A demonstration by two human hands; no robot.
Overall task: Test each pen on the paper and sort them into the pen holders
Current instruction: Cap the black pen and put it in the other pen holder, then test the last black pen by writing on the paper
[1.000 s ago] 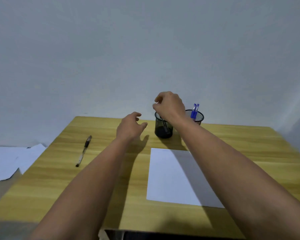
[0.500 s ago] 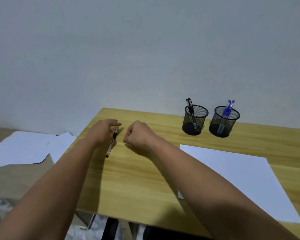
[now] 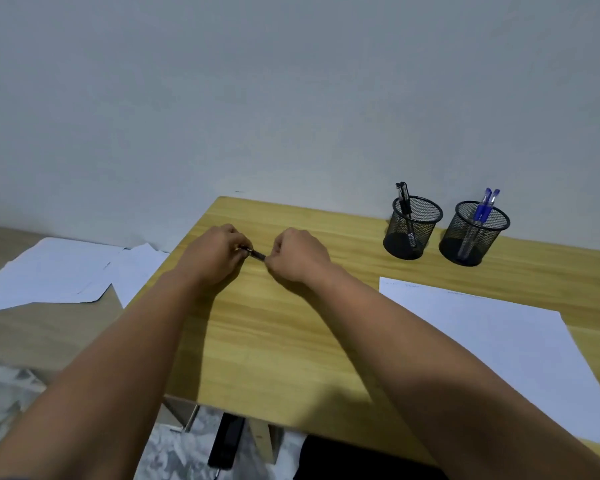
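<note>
A dark pen (image 3: 257, 254) is held just above the wooden table (image 3: 274, 341), near its far left corner. My left hand (image 3: 215, 254) grips one end and my right hand (image 3: 298, 258) grips the other; only a short middle stretch of the pen shows between them. A white sheet of paper (image 3: 492, 348) lies to the right, with faint marks along its far edge. Two black mesh pen holders stand at the back: the left holder (image 3: 413, 230) has a black pen (image 3: 404, 199) in it, the right holder (image 3: 475, 235) has two blue pens (image 3: 484, 206).
Loose white papers (image 3: 59, 271) lie on the floor left of the table. A grey wall rises right behind the table. A dark object (image 3: 227, 441) lies on the floor below the table's near edge.
My right hand left the black-pen holder and came left. My left hand picked the pen off the table, and both hands now hold it. The view swung left.
</note>
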